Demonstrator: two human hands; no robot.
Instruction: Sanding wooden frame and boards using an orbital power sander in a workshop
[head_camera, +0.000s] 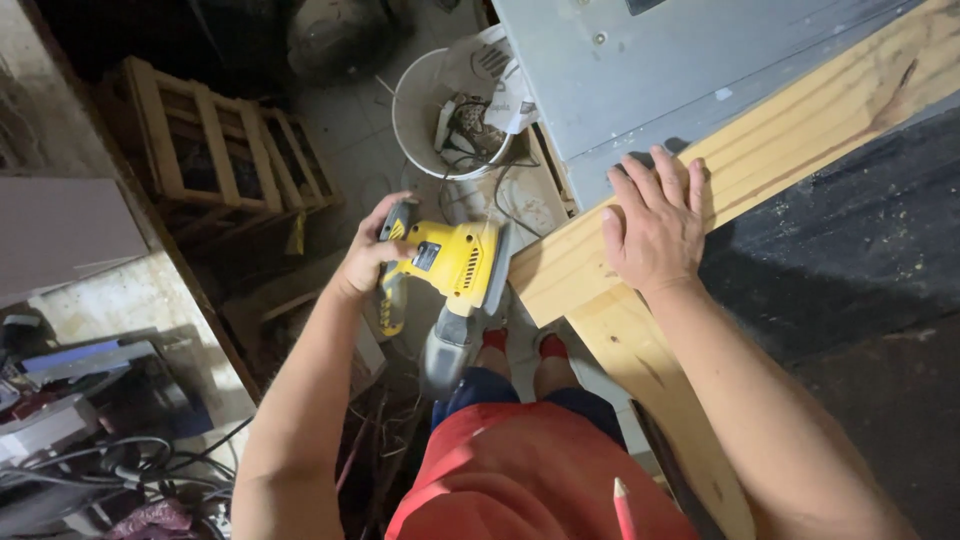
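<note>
Long pale pine plank (790, 130) lying diagonal across grey table (620, 80), knotty grain, right hand (655, 225) flat on it with fingers spread, yellow-and-black palm sander (445, 270) held off the plank's end, left hand (365, 255) wrapped tight around its body

left hand (365, 262) curled in a grip, arm bent; right hand (655, 222) flat, fingers spread.

Right hand (655, 225) on plank (800, 130); sander (450, 265) left of plank end; bucket (420, 110) beyond sander
</note>
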